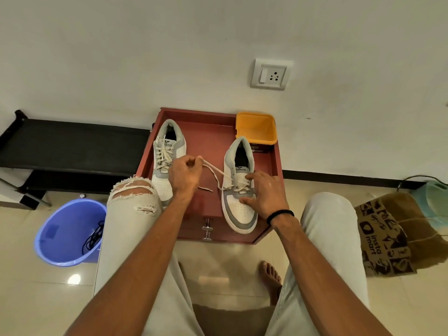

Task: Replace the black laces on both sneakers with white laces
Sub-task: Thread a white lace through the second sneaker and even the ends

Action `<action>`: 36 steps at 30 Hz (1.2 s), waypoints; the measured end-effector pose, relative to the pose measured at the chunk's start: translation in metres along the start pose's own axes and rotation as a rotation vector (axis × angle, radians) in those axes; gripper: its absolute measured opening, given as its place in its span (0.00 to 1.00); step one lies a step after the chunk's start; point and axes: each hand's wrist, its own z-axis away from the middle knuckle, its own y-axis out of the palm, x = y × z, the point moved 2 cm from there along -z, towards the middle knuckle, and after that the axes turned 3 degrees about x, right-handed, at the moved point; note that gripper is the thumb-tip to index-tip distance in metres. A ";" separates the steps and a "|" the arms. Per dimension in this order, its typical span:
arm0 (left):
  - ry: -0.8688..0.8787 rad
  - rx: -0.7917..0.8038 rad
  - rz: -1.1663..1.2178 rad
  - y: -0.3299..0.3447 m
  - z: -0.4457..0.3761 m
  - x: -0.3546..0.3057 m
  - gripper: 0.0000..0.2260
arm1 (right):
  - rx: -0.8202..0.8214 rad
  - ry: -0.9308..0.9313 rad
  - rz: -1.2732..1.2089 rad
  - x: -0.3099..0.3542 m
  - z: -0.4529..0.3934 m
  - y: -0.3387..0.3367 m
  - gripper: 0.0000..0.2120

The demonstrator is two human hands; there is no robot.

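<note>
Two white and grey sneakers stand on a reddish-brown cabinet top (211,139). The left sneaker (167,151) is laced in white up to its tongue. The right sneaker (238,190) has a white lace (215,174) threaded through its lower eyelets only. My left hand (185,175) pinches that lace and holds it taut up and to the left of the shoe; another loose end lies on the cabinet top. My right hand (263,192) rests on the right sneaker, fingers spread over the eyelets and toe. A black lace (93,237) lies in a blue bucket (58,248).
A yellow tub (256,128) stands at the cabinet's back right corner. A black low rack (72,146) runs along the wall at left. A printed paper bag (385,238) sits on the floor at right. My knees flank the cabinet, a bare foot below.
</note>
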 end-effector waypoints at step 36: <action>-0.041 0.779 0.400 0.010 0.105 -0.052 0.10 | 0.157 0.450 -1.510 0.021 0.028 -0.017 0.13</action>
